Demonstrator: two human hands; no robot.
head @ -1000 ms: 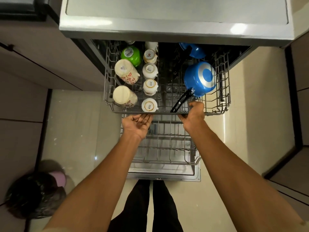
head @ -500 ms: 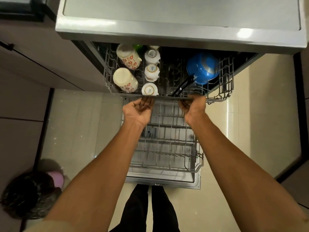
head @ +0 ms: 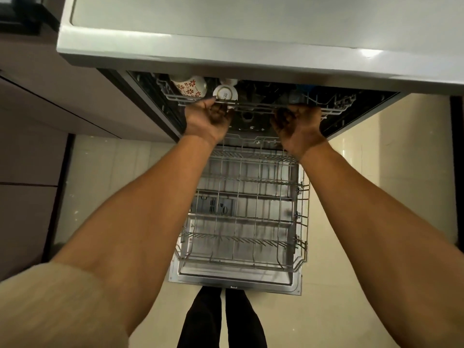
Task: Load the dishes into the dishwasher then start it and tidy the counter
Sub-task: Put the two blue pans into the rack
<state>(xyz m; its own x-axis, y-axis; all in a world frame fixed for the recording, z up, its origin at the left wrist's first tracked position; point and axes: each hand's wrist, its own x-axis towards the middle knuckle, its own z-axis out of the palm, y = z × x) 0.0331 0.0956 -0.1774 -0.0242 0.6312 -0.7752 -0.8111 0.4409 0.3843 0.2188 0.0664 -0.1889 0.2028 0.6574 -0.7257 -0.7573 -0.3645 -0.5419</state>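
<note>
The dishwasher's upper rack (head: 263, 103) sits almost fully inside the machine, with only its front rail showing under the counter. My left hand (head: 207, 119) and my right hand (head: 297, 124) both hold that front rail, fingers curled against it. Behind the rail I see a white mug with red flowers (head: 189, 87) and a small white cup (head: 225, 92). The other dishes in the rack are hidden in the dark interior. The lower rack (head: 241, 197) is pulled out over the open door (head: 236, 285) and holds no dishes.
The pale countertop edge (head: 251, 54) overhangs the dishwasher opening. Dark cabinet fronts (head: 37, 121) stand to the left and beige floor tiles (head: 376, 172) lie on both sides of the door. My legs (head: 221, 322) stand just in front of the door's edge.
Both hands have moved forward with the upper rack, which slid from pulled out to nearly inside. The blue pot, green cup and most cups have passed out of sight under the counter.
</note>
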